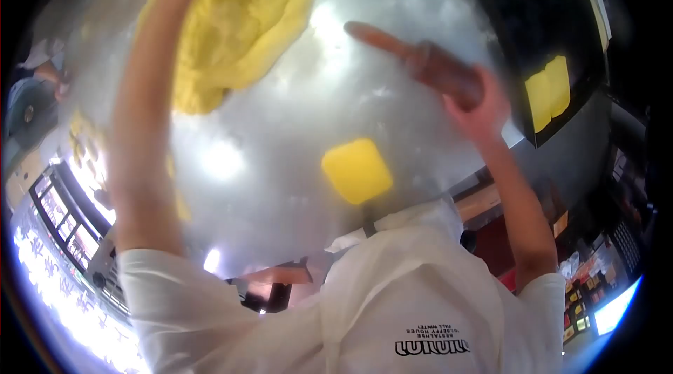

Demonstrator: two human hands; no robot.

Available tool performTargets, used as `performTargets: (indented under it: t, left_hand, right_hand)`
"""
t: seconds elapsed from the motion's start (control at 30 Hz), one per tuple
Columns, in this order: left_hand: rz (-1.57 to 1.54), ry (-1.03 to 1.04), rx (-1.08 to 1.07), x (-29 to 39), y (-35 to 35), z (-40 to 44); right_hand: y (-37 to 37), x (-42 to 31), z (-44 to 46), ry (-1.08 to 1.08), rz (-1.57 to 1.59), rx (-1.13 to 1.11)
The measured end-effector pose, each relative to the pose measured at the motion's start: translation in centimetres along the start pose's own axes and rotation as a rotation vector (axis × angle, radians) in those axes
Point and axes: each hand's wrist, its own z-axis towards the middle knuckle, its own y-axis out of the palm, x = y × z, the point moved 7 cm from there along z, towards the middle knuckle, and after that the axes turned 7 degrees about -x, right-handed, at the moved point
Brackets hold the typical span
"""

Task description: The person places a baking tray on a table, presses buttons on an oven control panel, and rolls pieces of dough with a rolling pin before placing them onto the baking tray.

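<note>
My right hand (484,111) is wrapped round the near end of a brown wooden rolling pin (445,72), which is tilted, its slim far handle pointing up and left over the metal table (280,136). Below and left of it a yellow, roughly square piece of dough (357,171) lies flat near my body. My left forearm (147,100) stretches up past the left edge of a big, lumpy yellow dough mass (245,30). The left hand itself lies beyond the top of the view.
On the right a black tray or board (522,16) carries flat yellow dough pieces (550,93). Smaller dough pieces (84,143) lie at the left side. Another person's hand (59,83) shows at the far left, near a dark round object (28,114).
</note>
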Motion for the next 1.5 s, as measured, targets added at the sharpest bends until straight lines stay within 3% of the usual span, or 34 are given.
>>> performTargets:
  t: [0.1,0.17,0.23,0.4,0.53,0.73,0.93,1.03,1.07,1.27,1.37,1.47,1.5]
  left_hand:
    - [-0.104,-0.216,-0.181,9.0,-3.5,-12.4]
    - [-0.086,-0.116,-0.258,16.6,-5.3,-20.0]
    - [-0.279,-0.385,-0.423,21.6,-3.7,-26.8]
    - [-0.163,-0.353,-0.655,29.9,1.0,-35.6]
    - [-0.12,-0.364,-0.502,29.7,-0.8,-34.9]
    - [-0.063,-0.396,-0.502,29.2,0.1,-34.8]
    - [-0.265,-0.642,-0.07,23.2,-5.5,-35.0]
    - [-0.368,-0.633,-0.309,22.0,-3.3,-35.1]
    - [-0.289,-0.525,-0.286,22.7,-3.4,-34.4]
    - [-0.367,-0.535,-0.628,21.5,-1.0,-33.1]
    - [-0.513,-0.422,-0.391,22.8,-2.4,-32.8]
    - [-0.653,-0.754,-0.501,23.9,-3.7,-34.5]
    - [-0.683,-0.772,-0.482,24.3,-4.8,-34.1]
  right_hand:
    - [-0.7,-0.4,0.5,0.0,-0.014,0.033]
    - [-0.8,-0.5,0.7,-0.019,0.009,0.044]
    - [-0.9,-0.7,0.8,-0.013,0.005,0.034]
    - [-1.2,-0.8,0.7,-0.03,0.01,-0.01]
    - [-1.1,-0.9,0.5,-0.073,0.048,-0.035]
    - [-1.4,-0.2,0.7,-0.053,0.084,-0.085]
    - [-1.5,0.1,0.1,-0.066,0.115,-0.074]
    - [-1.5,0.0,0.4,-0.08,0.13,-0.085]
    - [-1.4,0.0,0.4,-0.081,0.133,-0.086]
    - [-1.5,0.0,0.4,-0.115,0.109,-0.068]
    - [-1.5,0.0,0.3,-0.091,0.11,-0.071]
    - [-1.5,0.1,0.1,-0.088,0.108,-0.08]
    - [-1.4,0.1,0.3,-0.076,0.1,-0.084]
